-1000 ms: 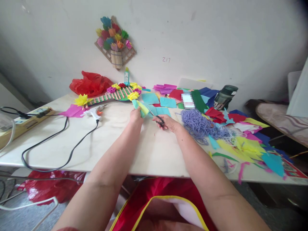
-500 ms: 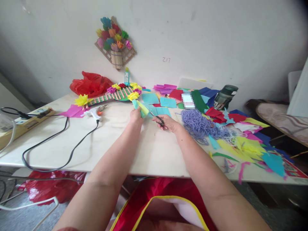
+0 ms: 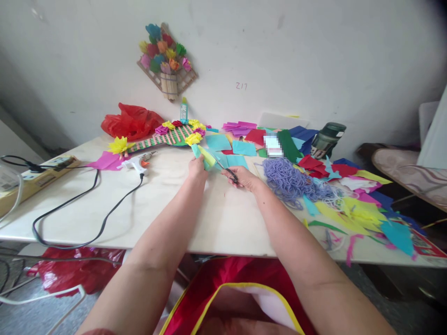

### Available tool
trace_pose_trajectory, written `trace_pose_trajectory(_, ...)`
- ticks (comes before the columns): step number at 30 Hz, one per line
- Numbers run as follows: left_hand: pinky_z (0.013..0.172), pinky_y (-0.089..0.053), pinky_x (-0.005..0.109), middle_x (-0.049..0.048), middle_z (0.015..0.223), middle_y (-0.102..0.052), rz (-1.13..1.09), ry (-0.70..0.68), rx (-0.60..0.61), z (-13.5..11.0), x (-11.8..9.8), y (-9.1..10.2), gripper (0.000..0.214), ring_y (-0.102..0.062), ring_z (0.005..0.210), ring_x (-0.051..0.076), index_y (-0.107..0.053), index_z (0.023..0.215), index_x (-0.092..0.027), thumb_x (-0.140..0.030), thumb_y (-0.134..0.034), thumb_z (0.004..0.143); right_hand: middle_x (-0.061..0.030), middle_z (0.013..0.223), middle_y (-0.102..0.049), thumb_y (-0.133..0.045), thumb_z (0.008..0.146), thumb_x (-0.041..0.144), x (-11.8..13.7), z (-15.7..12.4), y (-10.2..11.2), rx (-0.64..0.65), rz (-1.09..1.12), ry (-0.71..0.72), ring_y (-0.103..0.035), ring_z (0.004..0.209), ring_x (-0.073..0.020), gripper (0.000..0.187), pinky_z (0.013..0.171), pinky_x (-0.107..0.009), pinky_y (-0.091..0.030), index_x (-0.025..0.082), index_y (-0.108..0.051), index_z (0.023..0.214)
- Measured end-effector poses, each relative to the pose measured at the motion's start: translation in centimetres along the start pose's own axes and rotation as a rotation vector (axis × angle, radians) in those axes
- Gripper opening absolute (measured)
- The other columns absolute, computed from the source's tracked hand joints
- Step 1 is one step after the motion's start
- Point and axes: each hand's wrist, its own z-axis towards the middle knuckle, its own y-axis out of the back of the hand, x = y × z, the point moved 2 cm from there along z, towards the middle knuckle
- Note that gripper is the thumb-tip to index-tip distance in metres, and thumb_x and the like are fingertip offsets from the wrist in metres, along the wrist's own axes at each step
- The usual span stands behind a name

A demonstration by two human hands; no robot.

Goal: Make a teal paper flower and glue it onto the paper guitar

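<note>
My left hand [image 3: 198, 166] is closed on a folded piece of crepe paper [image 3: 208, 158], light blue and yellow, held above the middle of the table. Scissors [image 3: 232, 176] with dark handles are gripped in my right hand [image 3: 242, 179]. Their blades point up and left, close to the paper's right edge; whether they touch it I cannot tell. Just beyond my hands lie light blue paper pieces [image 3: 244, 148]. Behind my left hand rests a guitar-shaped craft [image 3: 162, 141] trimmed with yellow, red and magenta paper flowers.
A white glue gun [image 3: 136, 164] with a looping black cord lies left, near a power strip [image 3: 57, 170]. Purple yarn [image 3: 288, 179], coloured paper scraps [image 3: 352, 216] and a dark flask [image 3: 327, 141] occupy the right. A red plastic bag [image 3: 134, 122] sits by the wall.
</note>
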Motion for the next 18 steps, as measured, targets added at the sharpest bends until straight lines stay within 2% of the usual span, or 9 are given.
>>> trace_pose_trajectory(10,0.076,-0.052,0.027,0.0019,0.071,-0.062,0.002,0.000,-0.003,-0.49,-0.28,-0.13,0.010,-0.064,0.075,0.014,-0.056,0.074,-0.016,-0.008,-0.052,0.080,0.0082,0.045,-0.046,-0.066,0.076,0.041,-0.52,0.40,0.23,0.007,-0.019,0.027,-0.036,0.033,-0.0022,0.027,0.033,-0.015,-0.022,0.016,-0.057,0.075)
trace_pose_trajectory(18,0.077,-0.051,0.027,0.0034,0.074,-0.064,0.022,-0.001,-0.015,-0.15,-0.19,0.00,0.009,-0.066,0.082,0.015,-0.057,0.075,-0.017,-0.009,-0.054,0.078,0.0093,0.043,-0.044,-0.070,0.072,0.040,-0.16,0.11,0.00,-0.010,-0.015,0.042,-0.034,0.033,-0.0023,0.029,0.033,-0.016,-0.022,0.016,-0.054,0.070)
